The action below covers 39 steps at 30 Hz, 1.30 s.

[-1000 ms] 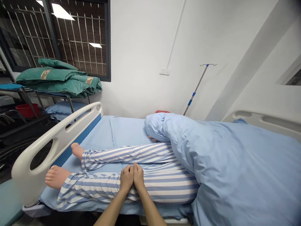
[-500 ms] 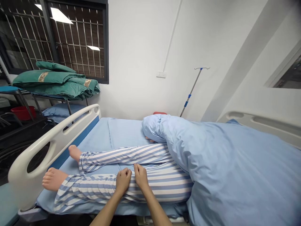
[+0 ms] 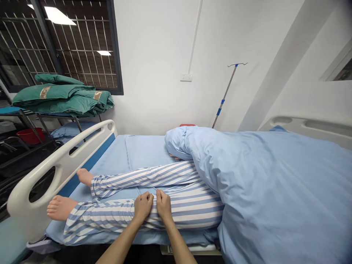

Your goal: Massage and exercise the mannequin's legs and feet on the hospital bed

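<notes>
Two legs in blue-and-white striped pajama trousers [image 3: 192, 203] lie stretched across the bed, with bare feet [image 3: 62, 208] at the left. My left hand [image 3: 143, 206] is closed in a fist on the near leg, around the knee. Just right of it, my right hand [image 3: 164, 204] is also a fist, thumb side up, against the same leg. A narrow gap separates the fists, and nothing shows inside either. A light blue quilt [image 3: 253, 179] is folded back over the upper body and hides it. Fingers of another hand peek out beneath the quilt's edge.
The bed's white footboard [image 3: 62, 165] rises at the left. Behind it, folded green bedding [image 3: 66, 97] lies on a chair near a red bucket [image 3: 30, 135]. An IV pole [image 3: 224, 97] stands on the far side. The headboard [image 3: 310, 126] is at the right.
The view has shifted slightly, so the bed sits a little higher and further left. Both fists stay at the same spot on the near leg.
</notes>
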Available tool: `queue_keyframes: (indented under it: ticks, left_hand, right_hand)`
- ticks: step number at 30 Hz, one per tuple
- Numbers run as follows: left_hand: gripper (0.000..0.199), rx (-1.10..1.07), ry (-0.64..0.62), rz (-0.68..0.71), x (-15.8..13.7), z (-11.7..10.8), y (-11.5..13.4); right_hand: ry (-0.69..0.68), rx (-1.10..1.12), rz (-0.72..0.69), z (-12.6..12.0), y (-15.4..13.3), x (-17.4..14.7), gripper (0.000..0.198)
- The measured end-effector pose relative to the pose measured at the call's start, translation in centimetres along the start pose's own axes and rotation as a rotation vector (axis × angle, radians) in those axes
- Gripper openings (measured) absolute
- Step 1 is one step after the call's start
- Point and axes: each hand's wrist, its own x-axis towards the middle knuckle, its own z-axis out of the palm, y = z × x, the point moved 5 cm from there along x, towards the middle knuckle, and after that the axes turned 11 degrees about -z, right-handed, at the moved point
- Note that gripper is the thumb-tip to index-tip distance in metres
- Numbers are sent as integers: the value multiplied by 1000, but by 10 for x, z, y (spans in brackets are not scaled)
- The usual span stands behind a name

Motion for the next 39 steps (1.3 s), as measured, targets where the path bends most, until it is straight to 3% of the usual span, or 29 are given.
queue_keyframes:
  ticks: [8,15,19,26,34,39]
  left_hand:
    - [29,-109,-27,-15,0,7,23]
    - [32,-467,3,-64,6,5,45]
    - [32,-609,-18,-105,4,12,42]
    - [35,-372,-61,22,-7,30,27]
    - [32,-273,-89,58,-7,27,26]
    - [29,-211,-67,75,-9,23,20]
  right_hand:
    - [71,203,51,-5,4,1,42]
    - [118,240,79,-11,3,2,42]
    - [118,209,89,-12,1,2,44]
    - [141,182,118,-9,5,1,42]
    - [89,135,106,-8,4,1,40]
    - [-25,-6,8,-20,-14,10,42]
